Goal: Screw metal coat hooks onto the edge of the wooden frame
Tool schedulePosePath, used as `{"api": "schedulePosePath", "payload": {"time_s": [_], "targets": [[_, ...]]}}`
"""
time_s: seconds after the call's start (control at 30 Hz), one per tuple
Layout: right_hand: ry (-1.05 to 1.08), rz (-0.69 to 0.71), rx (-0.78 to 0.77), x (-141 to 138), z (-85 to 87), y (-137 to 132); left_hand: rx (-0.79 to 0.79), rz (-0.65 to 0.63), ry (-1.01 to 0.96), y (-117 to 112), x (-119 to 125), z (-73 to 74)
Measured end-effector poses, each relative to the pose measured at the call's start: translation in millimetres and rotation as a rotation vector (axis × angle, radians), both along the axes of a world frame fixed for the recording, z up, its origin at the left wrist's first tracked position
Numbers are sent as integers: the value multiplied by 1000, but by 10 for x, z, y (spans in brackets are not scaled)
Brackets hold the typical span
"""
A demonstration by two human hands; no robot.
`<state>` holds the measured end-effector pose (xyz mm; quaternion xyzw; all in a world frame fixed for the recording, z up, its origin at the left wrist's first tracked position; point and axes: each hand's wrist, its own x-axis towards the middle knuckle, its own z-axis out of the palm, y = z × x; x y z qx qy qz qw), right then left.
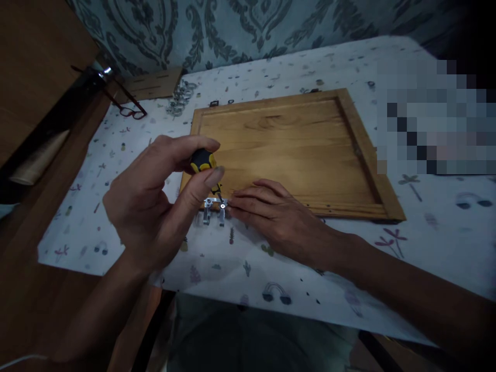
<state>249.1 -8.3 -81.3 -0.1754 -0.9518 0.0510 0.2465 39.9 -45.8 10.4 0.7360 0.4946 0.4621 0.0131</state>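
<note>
A stubby black-and-yellow screwdriver [203, 161] is gripped by its handle in my left hand [155, 191], thumb in front and fingers behind. Its shaft slants down to a metal hinge [222, 207] at the near left edge of a framed wooden panel [263, 147], which lies flat. The tip is by a screw on the hinge's right side; whether it sits in the screw head I cannot make out. My right hand [271, 212] lies over the panel's near edge, fingers stretched out and close together, fingertips beside the hinge.
A patterned white tablecloth [240, 289] covers the table. Eyeglasses [132, 112] lie at the back left, near a pile of small metal parts [181, 97] and a piece of cardboard [151, 85]. Papered wall [240, 31] rises behind. A blurred-out patch covers the right side.
</note>
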Motion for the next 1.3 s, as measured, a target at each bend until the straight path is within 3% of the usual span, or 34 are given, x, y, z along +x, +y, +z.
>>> {"api": "schedulePosePath", "payload": {"time_s": [0.43, 0.8, 0.93, 1.07, 1.2, 1.3], "targets": [[4, 6, 27, -3, 9, 1, -2, -36, -21, -28, 18, -26], [17, 9, 35, -22, -2, 7, 150, -210, -116, 80, -16, -76], [29, 14, 53, -23, -6, 16, 89, -216, 11, 83, -31, -35], [31, 16, 56, -19, -12, 23, 127, -194, -9, 73, -7, -33], [31, 16, 58, -23, -12, 22, -45, -288, -117, 67, 68, -68], [26, 12, 65, -24, -6, 18, -155, -399, -340, 106, 172, -130]]}}
